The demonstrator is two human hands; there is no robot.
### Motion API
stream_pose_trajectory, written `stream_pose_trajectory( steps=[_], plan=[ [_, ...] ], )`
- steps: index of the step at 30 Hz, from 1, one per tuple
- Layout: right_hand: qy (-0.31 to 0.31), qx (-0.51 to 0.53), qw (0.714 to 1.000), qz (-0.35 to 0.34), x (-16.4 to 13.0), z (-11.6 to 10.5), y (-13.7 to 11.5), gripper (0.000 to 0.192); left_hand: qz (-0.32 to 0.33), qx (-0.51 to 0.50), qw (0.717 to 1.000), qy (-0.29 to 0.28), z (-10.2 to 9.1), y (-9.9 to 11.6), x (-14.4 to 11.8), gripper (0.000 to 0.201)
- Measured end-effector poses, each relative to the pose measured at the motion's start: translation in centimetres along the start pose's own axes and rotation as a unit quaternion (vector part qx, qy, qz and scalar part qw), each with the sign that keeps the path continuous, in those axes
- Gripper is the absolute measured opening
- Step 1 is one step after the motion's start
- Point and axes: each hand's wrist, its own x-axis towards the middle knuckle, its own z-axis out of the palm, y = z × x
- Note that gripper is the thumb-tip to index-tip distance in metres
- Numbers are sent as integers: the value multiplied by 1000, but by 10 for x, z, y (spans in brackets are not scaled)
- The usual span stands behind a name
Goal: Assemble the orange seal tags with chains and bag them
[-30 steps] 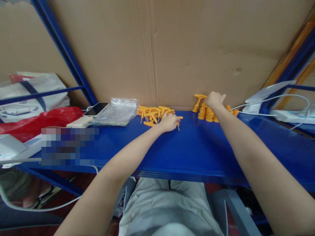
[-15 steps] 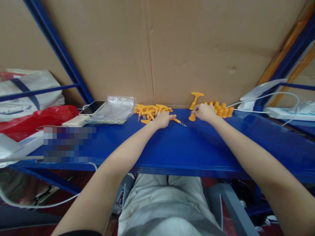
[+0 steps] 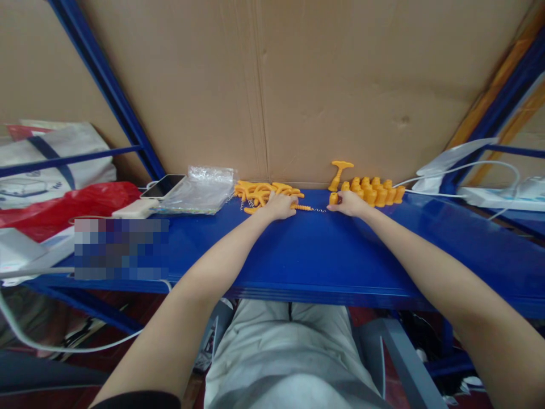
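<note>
My left hand is closed around a yellow corkscrew, whose threaded shaft and thin metal spiral point right. Its handle is hidden under my fingers. To the right, my right hand pinches a small yellow bell-shaped sleeve. The spiral's tip ends close to this sleeve; whether they touch I cannot tell. Behind my left hand lies a pile of yellow corkscrew handles with metal spirals. A yellow T-handled corkscrew with a sleeve on it stands upright against the cardboard. Several yellow sleeves stand in rows beside my right hand.
The blue shelf is backed by a cardboard sheet. Left of the pile lie a clear plastic bag, a phone and a red bag. At right is a white power strip with cables.
My right hand has shifted slightly down, and the sleeve in its fingers is turned differently. The corkscrew in my left hand has levelled out, its spiral now reaching nearer the sleeve.
</note>
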Motion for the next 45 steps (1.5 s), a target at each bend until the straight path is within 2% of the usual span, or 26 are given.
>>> stream_pose_trajectory(
  steps=[4,8,12,18,23,28,32,36,40,45],
  plan=[
    [34,-114,992,-46,-5,-9,1,24,-10,-16,1000,-17,-1,1,1,29],
    [5,-150,985,-82,-8,-15,1,23,-17,-40,998,-35,-3,2,0,31],
    [-29,-119,988,-98,-5,-13,3,24,-13,-31,999,-32,-3,2,0,33],
    [-44,-52,988,-136,-1,-11,6,27,14,-40,999,-5,3,-4,1,28],
    [-56,-17,988,-143,-2,-13,7,23,-2,-67,998,17,5,-2,1,25],
    [-47,-11,993,-108,3,-16,18,27,-53,-40,998,-3,-7,8,-3,34],
    [-35,11,992,-122,6,-16,21,26,-72,-35,997,3,-13,12,-6,38],
    [-3,45,989,-142,6,-14,18,26,-74,-50,996,22,-10,12,-4,37],
    [20,87,981,-173,5,-9,10,27,-44,-97,993,42,-4,12,0,39],
    [50,108,970,-213,4,-4,3,26,13,-145,986,78,3,9,2,27]
  ],
)
